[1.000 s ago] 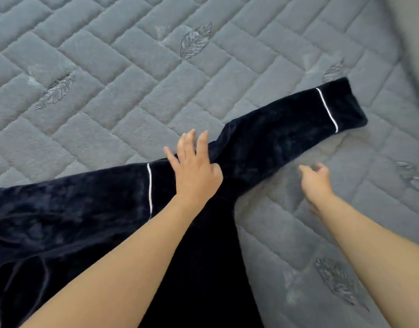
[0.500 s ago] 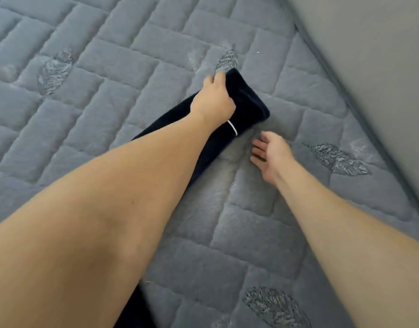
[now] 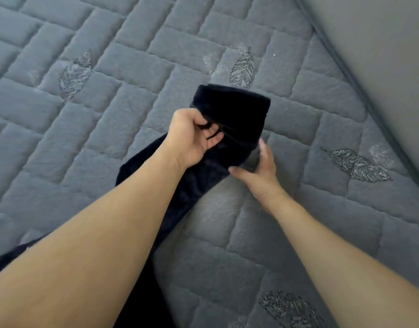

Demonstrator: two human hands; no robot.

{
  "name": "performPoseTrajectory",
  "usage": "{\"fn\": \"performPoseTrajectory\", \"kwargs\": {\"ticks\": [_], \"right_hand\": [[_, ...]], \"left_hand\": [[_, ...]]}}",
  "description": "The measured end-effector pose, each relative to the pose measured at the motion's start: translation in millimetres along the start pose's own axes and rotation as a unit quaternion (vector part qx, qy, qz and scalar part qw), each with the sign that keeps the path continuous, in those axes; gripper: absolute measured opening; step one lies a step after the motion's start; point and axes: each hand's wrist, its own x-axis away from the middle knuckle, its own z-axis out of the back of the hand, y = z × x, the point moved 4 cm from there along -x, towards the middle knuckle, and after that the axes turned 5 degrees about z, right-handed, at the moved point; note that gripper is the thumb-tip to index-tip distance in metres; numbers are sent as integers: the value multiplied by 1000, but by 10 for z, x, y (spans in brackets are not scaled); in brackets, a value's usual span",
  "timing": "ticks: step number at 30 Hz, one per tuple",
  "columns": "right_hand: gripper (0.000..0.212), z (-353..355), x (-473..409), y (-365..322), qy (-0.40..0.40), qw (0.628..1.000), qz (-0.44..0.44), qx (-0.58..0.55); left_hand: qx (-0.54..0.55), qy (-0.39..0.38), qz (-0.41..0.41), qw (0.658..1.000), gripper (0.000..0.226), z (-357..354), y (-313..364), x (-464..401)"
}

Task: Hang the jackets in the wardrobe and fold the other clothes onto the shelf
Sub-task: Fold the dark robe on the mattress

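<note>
At the centre of the quilted grey mattress cover (image 3: 263,235), just toward 12 o'clock from mid-frame, lies the cuff end of the dark plush garment (image 3: 229,110). The garment runs from there toward 7 o'clock, passes under my left forearm, and leaves the frame at the lower left edge. The cuff end is doubled back on itself and raised off the cover.

My left hand (image 3: 191,136) grasps the raised end at its 8 o'clock side, fingers curled into the fabric, thumb on the near face. My right hand (image 3: 260,169) sits at 5 o'clock of the fold, fingers extended and relaxed, thumb pointing toward 9 o'clock and touching the lower edge of the cloth. It clamps nothing.

Judged step: folding the sleeve or leg inward to shorten the garment before it goes to the shelf.

Procedure as I judge it:
1. Use the right hand as the fold line; press the flat fingers onto the cloth where the crease belongs.
2. Carry the cuff with the left hand toward 7 o'clock, along the garment's own axis.
3. Align both long edges before lowering.
4. Smooth from the crease outward.

Caution: plush pile is thick and springy; an unpressed fold may reopen. The pile also drags on the fleecy cover, so lift, do not slide.

A grey wall or panel (image 3: 381,55) occupies the 2 o'clock corner.
</note>
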Motion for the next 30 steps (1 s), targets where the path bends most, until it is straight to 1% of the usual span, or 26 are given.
{"fn": "performPoseTrajectory", "kwargs": {"ticks": [1, 2, 3, 5, 6, 7, 8, 9, 10, 11, 13, 15, 17, 19, 20, 21, 22, 23, 24, 25, 26, 27, 28, 29, 30], "right_hand": [[109, -120, 72, -76, -18, 999, 25, 23], [107, -243, 141, -161, -35, 997, 56, 36], [97, -379, 208, -252, -52, 993, 96, 51], [61, -666, 386, -415, -74, 976, 170, 113], [45, -810, 504, -492, -78, 966, 189, 156], [33, -953, 627, -556, -74, 955, 202, 203], [28, -1080, 755, -616, -62, 943, 214, 247], [27, -1207, 900, -687, -46, 930, 227, 286], [29, -1347, 1058, -770, -39, 915, 243, 319], [33, -1510, 1229, -862, -46, 899, 261, 349], [44, -1909, 1605, -1053, -94, 860, 309, 395], [44, -2358, 2015, -1205, -160, 821, 350, 422], [38, -2815, 2413, -1296, -229, 777, 393, 436], [44, -3215, 2787, -1326, -295, 722, 447, 439], [49, -3375, 2940, -1329, -313, 698, 479, 430], [50, -3509, 3036, -1345, -314, 686, 507, 417], [50, -3619, 3064, -1363, -294, 689, 521, 408], [48, -3711, 3023, -1381, -254, 710, 512, 412], [49, -3778, 2912, -1396, -199, 747, 469, 427], [54, -3812, 2740, -1408, -141, 791, 393, 446], [63, -3819, 2535, -1411, -86, 831, 305, 457], [73, -3803, 2337, -1395, -41, 856, 223, 465], [84, -3754, 2166, -1368, -6, 869, 155, 469], [93, -3690, 2013, -1324, 20, 881, 102, 462], [102, -3618, 1881, -1266, 41, 900, 52, 432]], "left_hand": [[29, -29, 1, 999, 17, 161, -2, 210], [53, -53, 0, 997, 22, 328, 4, 430], [71, -68, 0, 995, 31, 503, 20, 634], [92, -87, 13, 992, 49, 833, 33, 1034], [92, -86, 30, 992, 51, 1011, 23, 1221], [82, -74, 47, 993, 45, 1204, 8, 1396], [57, -45, 56, 996, 32, 1429, -6, 1549], [21, 0, 55, 998, 18, 1686, -9, 1701], [-28, 60, 51, 997, 16, 1965, 4, 1861], [-78, 127, 56, 987, 18, 2265, 18, 2032], [-131, 250, 82, 956, 29, 2864, 58, 2436], [-195, 319, 91, 923, 37, 3412, 146, 2854], [-268, 367, 72, 888, 31, 3915, 295, 3254], [-353, 397, 36, 846, 25, 4384, 469, 3624], [-406, 404, 27, 819, 24, 4608, 546, 3781], [-460, 405, 24, 790, 23, 4825, 608, 3911], [-505, 401, 23, 764, 23, 5026, 640, 4009], [-539, 397, 24, 742, 24, 5225, 638, 4077], [-569, 401, 24, 717, 27, 5406, 603, 4122], [-594, 420, 27, 685, 37, 5566, 540, 4155], [-601, 457, 33, 655, 51, 5703, 462, 4178], [-571, 505, 29, 646, 65, 5807, 367, 4203], [-507, 552, 21, 662, 77, 5898, 260, 4234], [-416, 584, 19, 697, 86, 5993, 136, 4255], [-312, 594, 27, 741, 91, 6081, -3, 4249]]}}
